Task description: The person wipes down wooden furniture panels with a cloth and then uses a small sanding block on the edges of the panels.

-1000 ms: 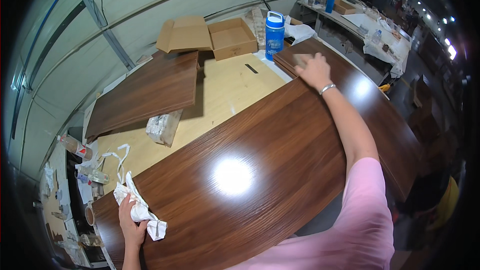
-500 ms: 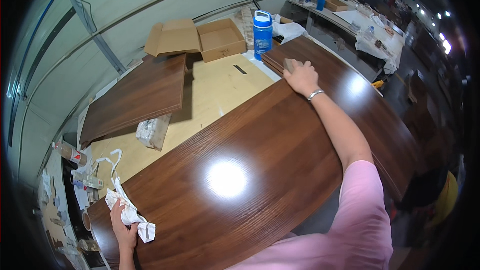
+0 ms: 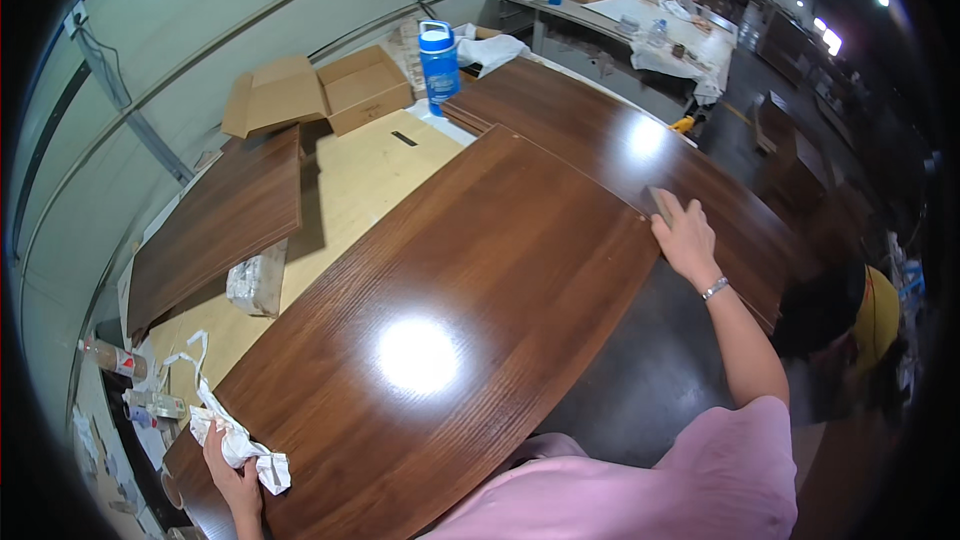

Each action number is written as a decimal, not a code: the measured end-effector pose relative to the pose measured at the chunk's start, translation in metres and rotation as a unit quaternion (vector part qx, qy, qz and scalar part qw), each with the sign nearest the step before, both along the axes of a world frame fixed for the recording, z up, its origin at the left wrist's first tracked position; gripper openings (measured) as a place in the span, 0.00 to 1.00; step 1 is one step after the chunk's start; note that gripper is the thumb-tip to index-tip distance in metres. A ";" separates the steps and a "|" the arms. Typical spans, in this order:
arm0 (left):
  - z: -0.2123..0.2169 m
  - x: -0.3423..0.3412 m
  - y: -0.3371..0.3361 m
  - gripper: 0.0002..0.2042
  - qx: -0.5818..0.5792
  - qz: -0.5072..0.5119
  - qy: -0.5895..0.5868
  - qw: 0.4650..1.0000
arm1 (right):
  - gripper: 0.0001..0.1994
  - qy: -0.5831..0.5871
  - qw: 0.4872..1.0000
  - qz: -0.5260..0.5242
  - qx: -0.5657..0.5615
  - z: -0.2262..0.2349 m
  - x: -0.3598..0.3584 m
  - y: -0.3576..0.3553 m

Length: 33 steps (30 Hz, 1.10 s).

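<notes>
Glossy brown panel (image 3: 510, 270) beside pale board (image 3: 370, 172); wall (image 3: 230, 5) behind; left hand (image 3: 232, 480) clamped on rag (image 3: 240, 448) at panel's left end. Right hand (image 3: 688, 243), clamped on block (image 3: 660, 204), has moved from panel's far right corner to its near one.

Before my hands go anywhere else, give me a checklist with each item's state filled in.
1. Small block in the right hand: ok, held at the fingers.
2. Left hand on the white cloth: ok, touching it.
3. Front brown panel free of loose things: not ok, the cloth lies at its left end.
4. Blue bottle upright: ok.
5. Front panel supported underneath: cannot tell, its underside is hidden.
</notes>
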<state>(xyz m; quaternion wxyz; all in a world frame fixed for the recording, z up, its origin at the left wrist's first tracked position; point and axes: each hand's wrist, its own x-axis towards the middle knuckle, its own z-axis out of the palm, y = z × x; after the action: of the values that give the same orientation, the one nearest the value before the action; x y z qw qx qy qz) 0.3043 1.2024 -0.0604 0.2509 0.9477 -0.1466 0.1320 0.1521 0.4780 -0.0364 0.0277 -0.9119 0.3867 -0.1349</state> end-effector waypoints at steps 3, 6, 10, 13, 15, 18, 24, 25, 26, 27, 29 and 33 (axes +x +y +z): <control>-0.005 0.007 0.000 0.31 -0.005 -0.026 -0.005 1.000 | 0.28 -0.077 0.994 -0.032 -0.071 -0.007 -0.050 0.016; -0.004 0.004 0.003 0.32 0.008 -0.032 0.005 0.999 | 0.35 -0.163 0.969 0.170 -0.073 0.002 -0.055 0.106; -0.011 0.009 0.012 0.32 -0.005 -0.030 -0.006 1.000 | 0.32 -0.158 0.878 0.451 -0.043 -0.034 -0.064 0.201; -0.016 0.010 0.014 0.34 -0.015 -0.019 0.005 1.000 | 0.32 -0.216 0.898 0.362 -0.126 -0.057 -0.049 0.115; -0.011 0.005 0.015 0.34 -0.018 -0.025 -0.004 1.000 | 0.35 -0.189 0.953 0.201 -0.128 -0.053 -0.051 0.044; -0.016 0.012 0.013 0.33 -0.021 -0.039 -0.010 0.999 | 0.33 -0.147 0.974 -0.018 -0.171 -0.046 -0.048 -0.049; -0.018 0.011 0.015 0.32 -0.037 -0.037 -0.009 0.999 | 0.33 -0.245 0.957 0.104 -0.113 -0.044 -0.035 -0.004; -0.019 0.013 0.018 0.31 -0.044 -0.040 -0.013 0.998 | 0.34 -0.247 0.953 0.148 -0.096 -0.042 -0.030 0.033; -0.018 0.014 0.016 0.31 -0.044 -0.042 -0.014 0.998 | 0.34 -0.267 0.947 0.160 -0.080 -0.049 -0.032 0.064; -0.015 0.011 0.013 0.31 -0.037 -0.037 -0.014 0.999 | 0.35 -0.255 0.946 0.190 -0.059 -0.047 -0.037 0.096; -0.013 0.009 0.008 0.31 -0.034 -0.033 -0.015 0.999 | 0.35 -0.252 0.940 0.228 -0.043 -0.048 -0.049 0.155; -0.015 0.012 0.012 0.31 0.002 -0.037 -0.036 0.999 | 0.36 -0.253 0.927 0.277 -0.018 -0.049 -0.070 0.246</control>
<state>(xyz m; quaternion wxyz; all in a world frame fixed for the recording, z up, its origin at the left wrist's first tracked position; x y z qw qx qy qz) 0.3167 1.2146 -0.0758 0.2480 0.9369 -0.1909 0.1558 0.0819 0.7235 -0.0857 0.1447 -0.9188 0.0964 -0.3545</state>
